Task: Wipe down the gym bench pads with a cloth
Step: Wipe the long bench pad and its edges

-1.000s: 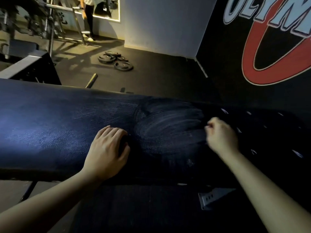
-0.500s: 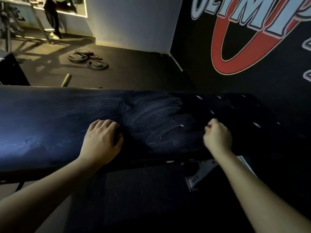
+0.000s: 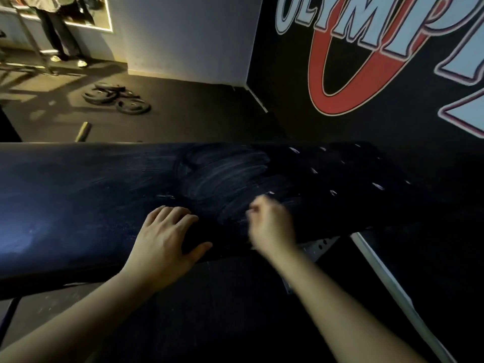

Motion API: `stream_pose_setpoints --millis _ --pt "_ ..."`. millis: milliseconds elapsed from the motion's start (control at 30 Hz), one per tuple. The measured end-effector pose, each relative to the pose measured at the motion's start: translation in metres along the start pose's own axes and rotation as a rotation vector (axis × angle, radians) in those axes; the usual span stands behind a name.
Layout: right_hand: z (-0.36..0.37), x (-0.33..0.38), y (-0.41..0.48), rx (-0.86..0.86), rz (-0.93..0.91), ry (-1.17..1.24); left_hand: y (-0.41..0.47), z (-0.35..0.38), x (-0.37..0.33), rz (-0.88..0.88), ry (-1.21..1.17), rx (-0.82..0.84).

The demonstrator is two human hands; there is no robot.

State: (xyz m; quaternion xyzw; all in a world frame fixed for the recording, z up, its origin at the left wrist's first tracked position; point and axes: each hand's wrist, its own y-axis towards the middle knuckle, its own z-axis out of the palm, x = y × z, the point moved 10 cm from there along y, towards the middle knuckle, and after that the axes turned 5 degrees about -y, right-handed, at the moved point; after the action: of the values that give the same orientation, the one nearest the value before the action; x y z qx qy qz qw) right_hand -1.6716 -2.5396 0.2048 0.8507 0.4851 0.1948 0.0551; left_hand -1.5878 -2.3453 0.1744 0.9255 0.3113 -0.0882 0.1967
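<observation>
1. We brace: left hand (image 3: 162, 239) spread flat on pad (image 3: 78, 184), near edge
2. We note right hand (image 3: 272, 224) curled, blurred, mid-pad; cloth not discernible, grip cannot be told
3. We should overlap strokes from streaks (image 3: 225, 176) toward pad's right end

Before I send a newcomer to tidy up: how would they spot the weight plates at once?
Look past the long dark bench pad to the floor before the white wall. To the left lies a heap of weight plates: the only flat, round, black discs, unlike the slim metal bar nearer the pad.
</observation>
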Motion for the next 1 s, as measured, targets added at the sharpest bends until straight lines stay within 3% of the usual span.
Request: stream_pose_setpoints --millis 67,100,200,267,333,433,500,633,700,767,900,1000 --pt "0.013 0.032 -0.022 0.077 -0.204 0.018 0.002 0.004 -0.002 -0.009 0.011 0.021" --pt "0.006 0.017 -0.01 0.046 -0.199 -0.012 0.002 0.005 -0.002 -0.007 0.011 0.028" --pt "-0.022 -0.086 0.058 -0.028 0.141 -0.174 0.0 0.005 -0.001 -0.02 0.012 0.017" --pt "-0.031 -0.115 0.075 -0.079 0.289 -0.181 0.0 0.007 -0.001 -0.026 0.02 0.017" --pt "-0.015 -0.066 0.066 -0.073 0.187 -0.087 0.002 0.007 -0.001 -0.032 0.019 0.007" --pt "0.023 0.02 0.018 0.105 -0.163 0.055 0.0 0.007 -0.004 -0.013 0.029 -0.002" --pt "0.015 0.009 0.023 0.071 -0.235 0.01 -0.001 0.007 -0.005 -0.002 0.045 -0.012" --pt "-0.011 -0.113 0.106 -0.04 0.139 -0.196 0.0 0.006 -0.006 -0.036 0.062 0.008" --pt "-0.007 -0.117 0.123 -0.062 0.177 -0.202 0.002 0.004 -0.006 -0.067 0.059 0.019" --pt "0.006 -0.077 0.119 -0.063 0.089 -0.116 0.007 0.002 -0.008 -0.083 0.076 0.037" --pt "0.027 0.024 0.064 0.103 -0.348 0.087 0.024 -0.003 -0.026 -0.152 0.08 -0.016" --pt "0.005 -0.019 0.045 0.06 -0.462 0.119 0.057 0.005 -0.067 -0.134 0.029 -0.096"
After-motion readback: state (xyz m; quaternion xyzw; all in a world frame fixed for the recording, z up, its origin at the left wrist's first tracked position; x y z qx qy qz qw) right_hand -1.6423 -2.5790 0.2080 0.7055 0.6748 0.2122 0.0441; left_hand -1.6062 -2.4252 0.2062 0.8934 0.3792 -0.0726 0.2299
